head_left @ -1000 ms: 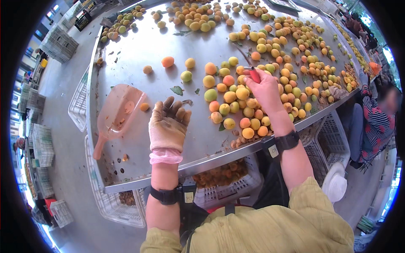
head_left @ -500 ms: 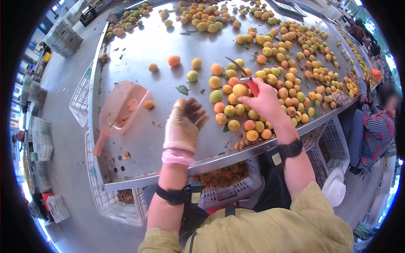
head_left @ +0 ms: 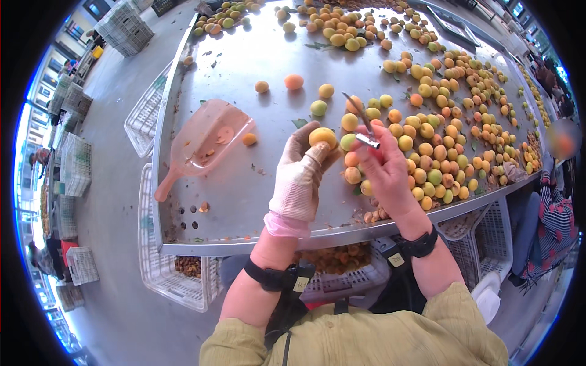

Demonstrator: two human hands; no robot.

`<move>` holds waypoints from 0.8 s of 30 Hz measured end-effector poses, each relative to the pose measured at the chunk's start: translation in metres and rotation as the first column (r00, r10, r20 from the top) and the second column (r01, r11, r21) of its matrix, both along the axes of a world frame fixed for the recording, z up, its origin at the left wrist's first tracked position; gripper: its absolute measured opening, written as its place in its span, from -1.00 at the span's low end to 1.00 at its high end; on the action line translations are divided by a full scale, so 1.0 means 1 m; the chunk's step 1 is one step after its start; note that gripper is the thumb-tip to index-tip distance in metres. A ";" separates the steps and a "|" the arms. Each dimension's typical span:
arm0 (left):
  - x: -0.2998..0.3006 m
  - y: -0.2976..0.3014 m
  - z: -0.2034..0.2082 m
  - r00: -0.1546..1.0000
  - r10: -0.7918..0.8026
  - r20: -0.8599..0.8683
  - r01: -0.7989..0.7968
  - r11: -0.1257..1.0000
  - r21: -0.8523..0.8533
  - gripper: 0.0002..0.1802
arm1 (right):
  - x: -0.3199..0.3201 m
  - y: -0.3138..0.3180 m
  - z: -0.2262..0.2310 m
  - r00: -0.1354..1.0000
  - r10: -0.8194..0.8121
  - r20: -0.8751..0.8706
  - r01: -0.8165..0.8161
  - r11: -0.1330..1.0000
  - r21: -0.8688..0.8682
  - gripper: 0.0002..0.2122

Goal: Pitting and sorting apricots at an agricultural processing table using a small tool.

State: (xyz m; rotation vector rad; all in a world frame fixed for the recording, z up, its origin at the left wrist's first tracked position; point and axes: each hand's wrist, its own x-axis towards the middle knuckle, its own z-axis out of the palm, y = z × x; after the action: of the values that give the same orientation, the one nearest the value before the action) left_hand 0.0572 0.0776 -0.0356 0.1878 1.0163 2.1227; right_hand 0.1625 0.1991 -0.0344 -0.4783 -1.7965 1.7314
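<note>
My left hand (head_left: 298, 177), in a pale glove with darker, stained fingers, is closed around a yellow-orange apricot (head_left: 321, 137). The fruit shows above the gloved thumb. Close to its right, my bare right hand (head_left: 389, 177) grips a small knife (head_left: 358, 112) with a thin curved blade and a shiny metal collar. The blade points up and to the left, apart from the held apricot. My fingers hide most of the knife's handle. Beyond and beside my right hand lie many loose apricots (head_left: 439, 150), green to orange, on the metal table (head_left: 262, 210).
A clear pink scoop (head_left: 210, 140) holding a few scraps lies on the table's left. White plastic crates (head_left: 177, 283) stand under and beside the table, some with fruit or pits. A person in patterned clothes (head_left: 546, 216) sits at the right. Stacked crates (head_left: 124, 29) stand far left.
The apricot at my right thumb is now in my left hand, which was empty with its fingers apart. My hands have come closer together. The whole view has shifted.
</note>
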 end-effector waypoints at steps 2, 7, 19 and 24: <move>-0.008 -0.002 0.002 0.997 0.053 -0.047 -0.052 0.998 0.041 -0.56 | 0.003 0.004 0.002 0.998 0.059 -0.002 -0.059 0.996 0.062 -0.76; -0.019 -0.011 0.004 0.981 0.046 -0.189 -0.054 0.998 -0.039 -0.51 | 0.008 0.007 0.002 0.958 0.235 0.163 -0.222 0.971 -0.091 -0.75; -0.022 -0.015 0.015 0.956 -0.051 -0.290 0.030 0.996 -0.078 -0.46 | 0.012 0.013 0.004 0.954 0.151 0.259 -0.215 0.946 0.242 -0.62; -0.024 -0.018 0.018 0.951 -0.087 -0.296 0.056 0.992 -0.113 -0.43 | 0.011 0.017 -0.001 0.943 0.192 0.272 -0.250 0.948 0.196 -0.61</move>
State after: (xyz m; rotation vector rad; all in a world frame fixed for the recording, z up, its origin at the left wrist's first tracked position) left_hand 0.0329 0.0595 -0.0176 0.5025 1.2717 2.0078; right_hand 0.1732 0.2166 -0.0350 -0.4236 -2.2770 1.6377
